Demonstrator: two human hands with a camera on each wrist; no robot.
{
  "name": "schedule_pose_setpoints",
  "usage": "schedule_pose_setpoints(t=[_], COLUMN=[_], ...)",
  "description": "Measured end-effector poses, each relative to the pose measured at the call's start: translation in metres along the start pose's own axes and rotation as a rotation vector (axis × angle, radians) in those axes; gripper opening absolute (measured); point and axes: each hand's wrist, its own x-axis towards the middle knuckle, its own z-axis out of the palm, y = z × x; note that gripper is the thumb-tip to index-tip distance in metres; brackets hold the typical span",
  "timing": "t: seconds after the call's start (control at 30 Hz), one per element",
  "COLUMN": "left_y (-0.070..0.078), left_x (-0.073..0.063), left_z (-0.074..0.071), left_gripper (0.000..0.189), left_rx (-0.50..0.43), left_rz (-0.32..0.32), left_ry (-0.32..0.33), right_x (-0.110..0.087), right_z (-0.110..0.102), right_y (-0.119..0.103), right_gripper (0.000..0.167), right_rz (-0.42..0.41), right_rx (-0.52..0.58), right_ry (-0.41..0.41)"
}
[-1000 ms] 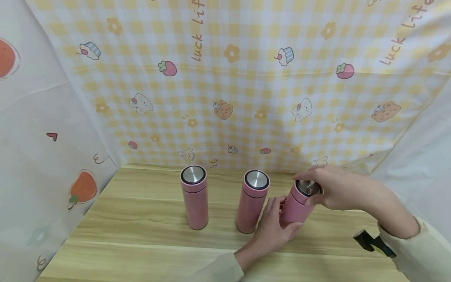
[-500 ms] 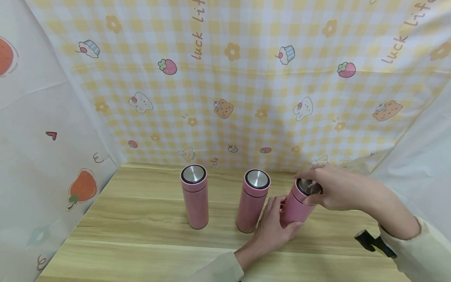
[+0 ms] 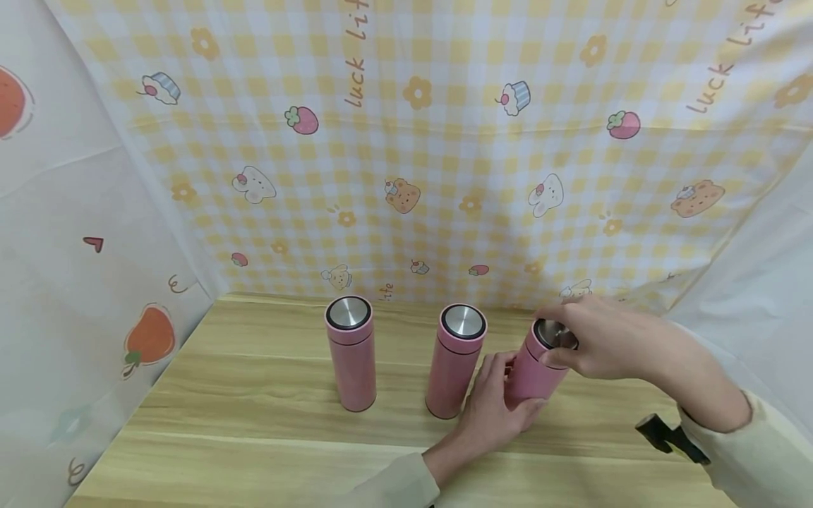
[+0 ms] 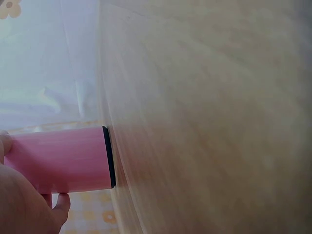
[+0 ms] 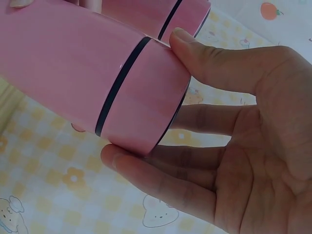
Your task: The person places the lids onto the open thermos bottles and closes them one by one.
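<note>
Three pink thermoses stand in a row, each topped by a lid with a brushed-metal disc. My left hand [image 3: 492,413] grips the body of the rightmost thermos [image 3: 533,374] from the left and front. In the left wrist view, the black-edged base of that thermos [image 4: 63,158] is down at the table surface. From above, my right hand [image 3: 603,339] holds its lid [image 5: 148,95] between thumb and fingers, the thumb on the near side. The lid sits on the body, with a dark ring between them. Part of the lid's disc is hidden under my right hand.
Just left of my left hand is the middle thermos [image 3: 454,367]. The left thermos [image 3: 352,360] stands farther off. A wood-grain table [image 3: 254,423] lies beneath, with a yellow checked cloth [image 3: 406,155] hanging behind and white cloth at both sides.
My right hand has turned slightly on the lid, its thumb shifting a little to the left. The left hand keeps its grip, and the other two thermoses stay put.
</note>
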Motion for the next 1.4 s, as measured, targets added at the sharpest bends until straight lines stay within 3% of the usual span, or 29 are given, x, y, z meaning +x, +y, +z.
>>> schedule_pose_setpoints(t=[0.2,0.43,0.63,0.9,1.07,1.4], left_y=[0.000,0.001,0.001,0.000,0.001,0.000], left_x=[0.000,0.000,0.000,0.000,-0.001,-0.001], left_z=[0.000,-0.001,-0.002,-0.002,-0.003,-0.001], left_gripper=[0.063,0.062,0.062,0.065,0.066,0.065], left_rx=[0.011,0.024,0.029,0.021,0.024,0.033], left_rz=[-0.003,-0.009,-0.010,-0.012,-0.010,-0.006], left_ry=[-0.001,-0.009,-0.015,-0.020,-0.024,-0.018], right_x=[0.001,0.001,-0.004,-0.013,-0.014,-0.013], right_z=[0.000,0.003,0.006,0.000,-0.004,-0.004], right_y=[0.002,0.001,0.008,0.023,0.026,0.022], right_gripper=[0.027,0.034,0.047,0.066,0.064,0.061], right_rz=[-0.009,-0.010,-0.078,-0.227,-0.301,-0.283], right_rx=[-0.022,-0.083,-0.123,-0.015,0.035,0.037], right_ry=[0.018,0.045,0.094,0.022,0.002,-0.003])
